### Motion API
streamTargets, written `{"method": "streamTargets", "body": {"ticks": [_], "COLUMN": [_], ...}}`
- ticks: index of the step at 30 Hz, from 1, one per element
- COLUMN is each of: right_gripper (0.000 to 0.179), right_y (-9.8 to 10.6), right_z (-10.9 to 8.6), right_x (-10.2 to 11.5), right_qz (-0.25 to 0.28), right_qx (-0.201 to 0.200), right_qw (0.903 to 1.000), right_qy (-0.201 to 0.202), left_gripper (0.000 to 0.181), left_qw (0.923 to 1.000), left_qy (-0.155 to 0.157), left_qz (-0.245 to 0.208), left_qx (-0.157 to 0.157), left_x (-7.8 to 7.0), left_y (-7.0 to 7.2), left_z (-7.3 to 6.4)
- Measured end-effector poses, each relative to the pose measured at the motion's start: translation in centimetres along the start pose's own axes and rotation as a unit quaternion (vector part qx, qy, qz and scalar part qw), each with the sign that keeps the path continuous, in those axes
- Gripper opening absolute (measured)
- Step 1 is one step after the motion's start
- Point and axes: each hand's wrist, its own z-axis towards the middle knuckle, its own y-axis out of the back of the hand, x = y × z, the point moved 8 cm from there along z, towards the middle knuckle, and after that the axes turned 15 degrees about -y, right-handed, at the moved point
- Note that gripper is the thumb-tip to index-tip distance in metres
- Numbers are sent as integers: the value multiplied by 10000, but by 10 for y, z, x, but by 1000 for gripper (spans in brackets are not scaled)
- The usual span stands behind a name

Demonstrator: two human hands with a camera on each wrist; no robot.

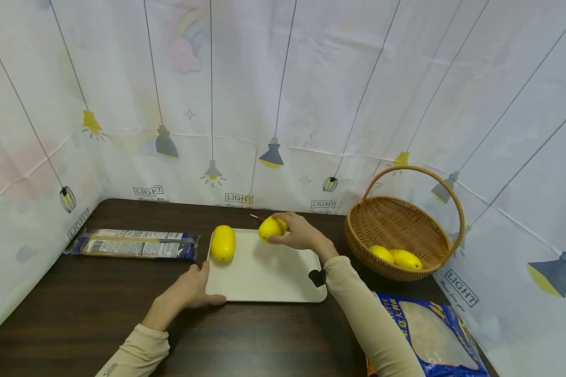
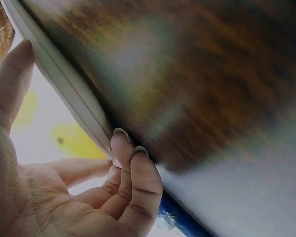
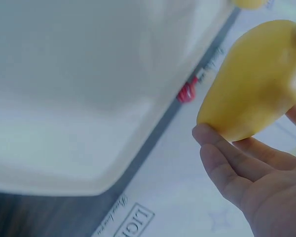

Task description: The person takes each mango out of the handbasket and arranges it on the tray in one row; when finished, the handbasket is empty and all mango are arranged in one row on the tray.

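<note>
A cream rectangular tray [image 1: 269, 277] lies on the dark table. My left hand [image 1: 188, 288] grips its near left corner, thumb along the front edge and fingers at the left side; in the left wrist view the fingertips [image 2: 147, 170] curl against the rim. My right hand [image 1: 299, 233] holds a smooth yellow mango [image 1: 270, 229] over the tray's far side. In the right wrist view, fingers and thumb support this mango [image 3: 254, 81] from its sides. Another yellow mango [image 1: 224, 243] rests lengthwise at the tray's left end.
At the right stands a wicker basket [image 1: 396, 212] with a tall handle and two yellow fruits [image 1: 407, 259] inside. Nearer me lies a blue plastic bag [image 1: 434, 335], partly behind my right sleeve. A long flat packet [image 1: 137, 244] is left of the tray. Behind it sits a small red item [image 3: 186, 92].
</note>
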Motion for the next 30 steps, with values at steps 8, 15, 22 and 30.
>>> {"method": "streamTargets", "body": {"ticks": [8, 15, 22, 30], "right_gripper": [70, 67, 70, 68], "right_y": [-30, -45, -57, -61], "right_z": [9, 17, 19, 20], "right_x": [12, 21, 33, 47], "right_qz": [-314, -477, -663, -910], "right_qx": [308, 494, 794, 806], "right_qw": [9990, 9974, 9938, 9899], "right_qy": [17, 233, 404, 725], "left_gripper": [116, 115, 116, 114], "left_qw": [10000, 9999, 9999, 10000], "left_qy": [37, 121, 101, 62], "left_qz": [-9, -28, 18, -17], "left_qx": [2, 33, 65, 66], "left_x": [1, 4, 3, 2], "left_y": [-1, -2, -1, -1], "left_z": [1, 0, 0, 0]}}
